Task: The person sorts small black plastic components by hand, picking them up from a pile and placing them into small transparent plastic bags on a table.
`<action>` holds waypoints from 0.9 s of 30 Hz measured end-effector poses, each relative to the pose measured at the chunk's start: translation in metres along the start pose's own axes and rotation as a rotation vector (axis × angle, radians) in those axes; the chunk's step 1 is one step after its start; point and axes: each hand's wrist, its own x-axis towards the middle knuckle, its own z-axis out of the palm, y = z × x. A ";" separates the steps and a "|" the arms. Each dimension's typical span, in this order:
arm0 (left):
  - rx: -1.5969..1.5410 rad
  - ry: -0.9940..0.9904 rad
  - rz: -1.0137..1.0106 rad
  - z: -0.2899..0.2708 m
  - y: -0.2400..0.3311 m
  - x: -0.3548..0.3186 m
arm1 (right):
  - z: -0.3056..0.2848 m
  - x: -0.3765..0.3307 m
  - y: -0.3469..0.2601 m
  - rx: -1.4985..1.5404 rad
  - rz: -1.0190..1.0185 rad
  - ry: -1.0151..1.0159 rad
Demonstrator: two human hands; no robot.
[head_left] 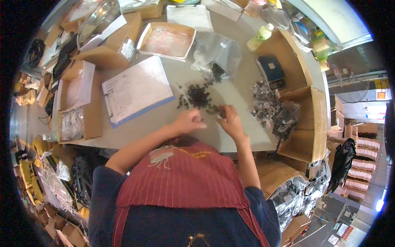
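A loose pile of small black parts (198,95) lies on the grey table in front of me, with single pieces scattered about its edges. My left hand (188,122) is just below the pile, its fingers curled in; whatever may be inside is too small to make out. At the pile's lower right edge, my right hand (231,122) has thumb and fingers bent together, close to a few of the black pieces. A clear plastic bag (217,49) with more black parts at its mouth lies beyond the pile.
To the right, small bagged parts (265,101) spread before an opened cardboard box (306,136); a dark scale-like device (271,68) and a bottle (260,37) stand behind. Papers on a blue clipboard (138,88) lie left. A white-rimmed tray (166,40) and a carton (80,103) sit farther out.
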 end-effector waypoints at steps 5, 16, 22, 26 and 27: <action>-0.002 0.000 -0.017 -0.001 0.004 -0.005 | 0.006 -0.006 -0.003 0.019 0.022 0.058; 0.006 -0.003 -0.037 -0.002 0.002 -0.009 | 0.013 -0.001 -0.004 -0.050 -0.084 0.240; 0.023 0.020 0.013 -0.004 0.013 -0.010 | 0.001 -0.012 -0.065 0.280 -0.074 0.164; 0.112 0.038 0.015 0.004 0.003 -0.004 | -0.005 -0.012 -0.104 0.204 -0.281 0.069; 0.113 0.037 0.016 0.005 -0.002 -0.002 | -0.004 -0.012 -0.104 0.145 -0.349 0.069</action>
